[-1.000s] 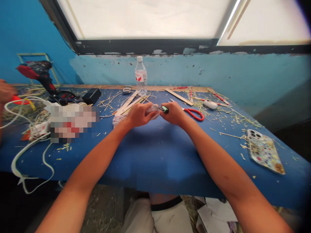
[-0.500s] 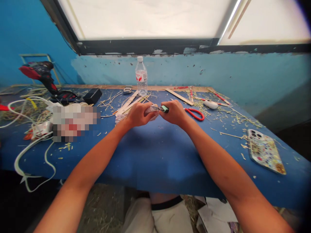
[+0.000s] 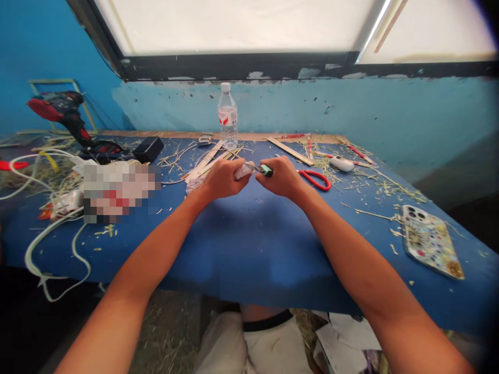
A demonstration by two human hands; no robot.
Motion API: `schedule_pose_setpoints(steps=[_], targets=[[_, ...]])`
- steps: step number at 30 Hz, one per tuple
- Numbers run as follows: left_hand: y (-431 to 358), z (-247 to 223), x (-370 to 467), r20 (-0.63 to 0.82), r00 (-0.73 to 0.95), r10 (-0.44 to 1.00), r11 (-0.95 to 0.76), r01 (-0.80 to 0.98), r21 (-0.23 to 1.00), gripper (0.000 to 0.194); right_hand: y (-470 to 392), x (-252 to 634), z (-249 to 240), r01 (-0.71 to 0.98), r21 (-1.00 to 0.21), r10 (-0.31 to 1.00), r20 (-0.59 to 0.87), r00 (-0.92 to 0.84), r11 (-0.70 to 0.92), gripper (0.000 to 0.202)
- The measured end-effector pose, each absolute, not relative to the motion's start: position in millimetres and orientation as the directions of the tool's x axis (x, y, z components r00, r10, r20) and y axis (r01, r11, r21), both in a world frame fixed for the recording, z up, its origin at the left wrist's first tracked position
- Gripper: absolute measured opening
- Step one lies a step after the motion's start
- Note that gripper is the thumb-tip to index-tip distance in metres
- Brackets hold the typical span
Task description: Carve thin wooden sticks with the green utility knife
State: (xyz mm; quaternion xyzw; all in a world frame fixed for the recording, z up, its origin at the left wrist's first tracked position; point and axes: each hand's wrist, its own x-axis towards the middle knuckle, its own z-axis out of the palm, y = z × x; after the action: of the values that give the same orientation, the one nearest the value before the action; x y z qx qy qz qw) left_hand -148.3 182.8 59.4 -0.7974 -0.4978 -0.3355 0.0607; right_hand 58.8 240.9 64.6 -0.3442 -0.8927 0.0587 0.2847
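At the middle of the view, my left hand [image 3: 224, 178] is closed around a small pale, whitish-pink piece [image 3: 244, 170], mostly covered by the fingers. My right hand [image 3: 283, 176] grips a hand tool [image 3: 266, 170] with a mint-green and black handle. Its narrow metal end points left and meets the pale piece; its exact kind is hard to make out. Both hands are raised a little above the blue tabletop [image 3: 257, 234]. Some crumpled whitish material [image 3: 194, 185] shows behind my left wrist. Close to my right hand lies a pair of red-handled scissors [image 3: 317, 180], partly hidden.
A water bottle [image 3: 228, 117] stands behind my hands, near flat wooden strips [image 3: 205, 163]. Left are a cordless drill [image 3: 64, 111], a black box [image 3: 148, 149] and white cables [image 3: 31, 254]. Right are a white mouse-like object [image 3: 341, 163], shavings and a phone [image 3: 431, 241].
The view has shifted slightly. My hands keep their grips; the tool and the pale piece have turned a little against each other, and the metal end shows more clearly.
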Motion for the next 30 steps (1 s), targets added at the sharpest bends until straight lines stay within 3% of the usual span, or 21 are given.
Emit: schedule_pose_setpoints(steps=[4,19,25,28,30], targets=[[189.1,52.5,-151.6,0.616,0.243,0.749,-0.445,0.874,0.196,0.008,243.1,57.1,59.8,0.62,-0.28,0.672,0.438,-0.597,0.733,0.014],[202.7,52.1,-149.1,0.624,0.208,0.753,-0.459,0.846,0.273,0.01,265.4,55.7,44.0,0.795,-0.139,0.738,0.493,-0.461,0.59,0.019],[185.4,70.8,-152.6,0.756,0.114,0.644,-0.56,0.744,0.365,0.022,294.8,93.7,49.8,0.821,-0.321,0.784,0.579,-0.225,0.472,0.016],[181.6,72.0,-148.4,0.768,0.145,0.624,-0.584,0.739,0.336,0.02,289.5,98.7,59.2,0.754,-0.383,0.716,0.679,-0.161,0.533,0.022],[181.2,69.2,-145.7,0.748,0.195,0.634,-0.593,0.744,0.308,0.019,274.2,86.7,62.9,0.676,-0.383,0.674,0.701,-0.231,0.63,0.024]])
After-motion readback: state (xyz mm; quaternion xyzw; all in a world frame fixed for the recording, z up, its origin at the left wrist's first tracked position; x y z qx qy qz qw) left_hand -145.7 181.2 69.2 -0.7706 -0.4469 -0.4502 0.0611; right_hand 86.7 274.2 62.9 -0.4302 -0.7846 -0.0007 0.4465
